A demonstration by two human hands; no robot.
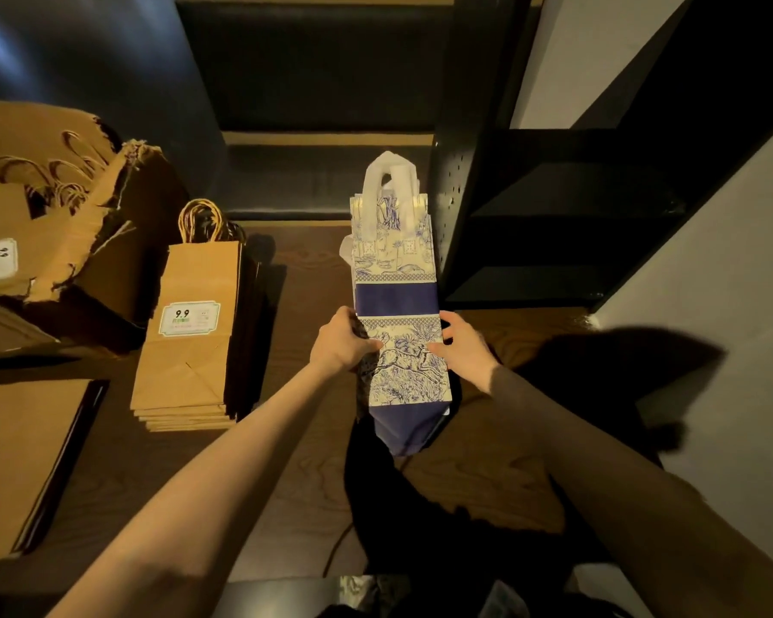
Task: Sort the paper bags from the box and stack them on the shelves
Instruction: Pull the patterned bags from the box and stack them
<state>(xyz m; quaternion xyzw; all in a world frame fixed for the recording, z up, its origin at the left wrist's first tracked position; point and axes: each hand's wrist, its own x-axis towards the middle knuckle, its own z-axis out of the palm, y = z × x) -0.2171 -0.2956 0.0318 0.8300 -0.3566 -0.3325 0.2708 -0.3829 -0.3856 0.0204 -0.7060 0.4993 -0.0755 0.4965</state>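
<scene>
A narrow stack of blue-and-cream patterned paper bags [396, 278] with white handles is held flat above the dark wooden floor, handles pointing away from me. My left hand [342, 343] grips its left edge and my right hand [463, 345] grips its right edge, thumbs on top of the printed face. A stack of flat brown paper bags [188, 345] with a "9.9" sticker lies on the floor to the left. A torn cardboard box [63, 225] holding more brown bags with twisted handles stands at the far left.
A black shelf unit [545, 216] with open shelves stands right of the patterned bags, against a white wall. More brown flat bags [23, 461] lie at the lower left. A dark step or bench runs along the back.
</scene>
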